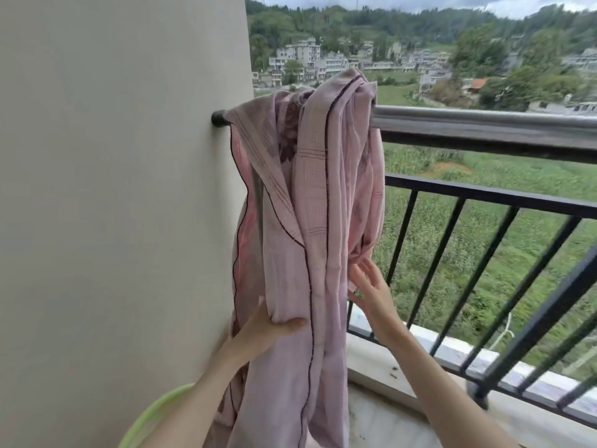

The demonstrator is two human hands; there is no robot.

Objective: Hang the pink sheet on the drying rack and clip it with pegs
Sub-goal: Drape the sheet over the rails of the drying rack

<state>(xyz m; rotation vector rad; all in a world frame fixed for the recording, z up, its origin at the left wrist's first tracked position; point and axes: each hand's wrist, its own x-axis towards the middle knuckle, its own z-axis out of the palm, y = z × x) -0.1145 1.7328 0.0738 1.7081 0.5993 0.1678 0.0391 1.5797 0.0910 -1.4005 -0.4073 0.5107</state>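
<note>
The pink sheet (pixel 310 195), edged with a dark seam, hangs bunched in long folds over the metal rail (pixel 484 119) where the rail meets the wall. My left hand (pixel 268 328) grips a fold of the sheet low down, thumb across the front. My right hand (pixel 371 286) is at the sheet's right edge, fingers spread and touching the fabric from the side. No pegs are in view.
A cream wall (pixel 113 189) fills the left. A black balcony railing (pixel 484 240) with vertical bars runs below the rail, above a stone ledge (pixel 387 357). A green basin rim (pixel 151 415) shows at the bottom left. Fields and houses lie beyond.
</note>
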